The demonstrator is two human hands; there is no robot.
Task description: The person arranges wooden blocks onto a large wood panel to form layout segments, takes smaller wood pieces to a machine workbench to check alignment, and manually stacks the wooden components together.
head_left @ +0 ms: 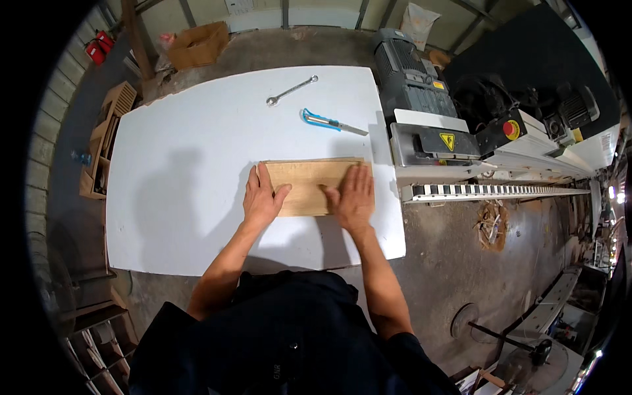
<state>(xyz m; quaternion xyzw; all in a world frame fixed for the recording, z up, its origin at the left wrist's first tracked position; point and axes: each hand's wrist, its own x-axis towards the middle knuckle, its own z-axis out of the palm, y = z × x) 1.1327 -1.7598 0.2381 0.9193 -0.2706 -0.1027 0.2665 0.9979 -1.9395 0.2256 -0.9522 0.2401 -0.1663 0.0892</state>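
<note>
A light-brown rectangular wooden board lies crosswise on the white tabletop in front of me. Along its far side a second thin edge shows, so there may be more than one board stacked. My left hand rests at the board's left end, fingers stretched along that edge and thumb over the top face. Flat on the right end lies my right hand, its fingers extended and a little blurred. Beyond the board are a utility knife with a blue handle and bare blade, and a silver combination wrench.
To the right stands a machine with a grey motor, a red emergency stop button and a long toothed rail. A cardboard box sits behind the table. Wooden crates stand left; a fan is at lower right.
</note>
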